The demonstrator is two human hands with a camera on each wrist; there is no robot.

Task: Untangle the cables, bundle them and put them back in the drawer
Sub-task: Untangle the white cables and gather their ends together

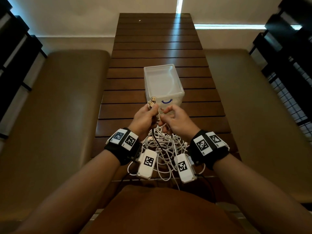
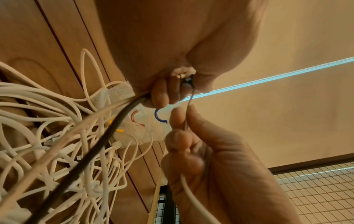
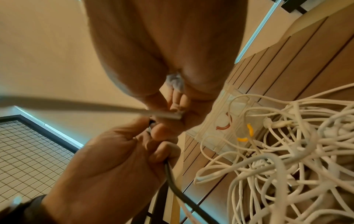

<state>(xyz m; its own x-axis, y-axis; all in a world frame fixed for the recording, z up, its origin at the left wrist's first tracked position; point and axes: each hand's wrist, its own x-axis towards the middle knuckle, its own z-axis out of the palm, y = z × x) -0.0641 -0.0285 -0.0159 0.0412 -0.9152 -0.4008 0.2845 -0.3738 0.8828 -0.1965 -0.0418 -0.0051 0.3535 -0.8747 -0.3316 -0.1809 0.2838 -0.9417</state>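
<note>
— Hand states?
— Left hand (image 1: 145, 117) grips the cable ends (image 1: 152, 101); right hand (image 1: 175, 119) pinches one strand.
— Tangle (image 1: 162, 146)?
— Directly below both hands, strands hanging vertical; drawer (image 1: 163, 81) just beyond

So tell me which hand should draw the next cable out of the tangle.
Probably the right hand. The left hand grips the black cable and two USB plugs, anchoring them. The right pinches only one thin white cable, nearest the white tangle.
</note>
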